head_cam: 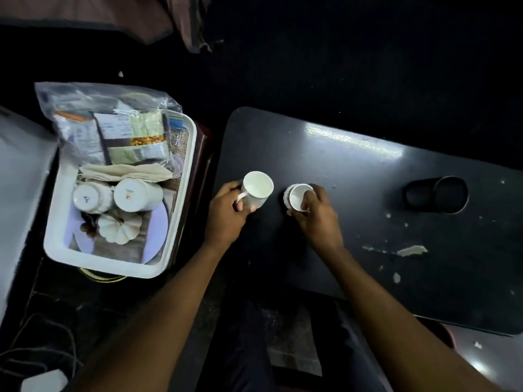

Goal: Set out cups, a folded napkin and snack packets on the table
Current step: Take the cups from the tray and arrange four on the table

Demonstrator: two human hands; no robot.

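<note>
My left hand [226, 210] grips a tall white mug [258, 190] by its handle, mouth up, over the left end of the dark table [368, 222]. Just to its right, my right hand [314, 213] holds a shorter white cup [298, 195], also mouth up, on or just above the tabletop. In the white tray [181, 193] to the left lie two more white cups [93, 198] [137, 195] on their sides, a folded beige napkin [127, 172], and a clear bag of snack packets [119, 128].
A white pumpkin-shaped piece [119, 227] and a pale plate [155, 230] lie in the tray. The table has a recessed double cup holder [435, 195] at right and chipped spots in its surface. A pale grey surface [19, 171] stands at far left.
</note>
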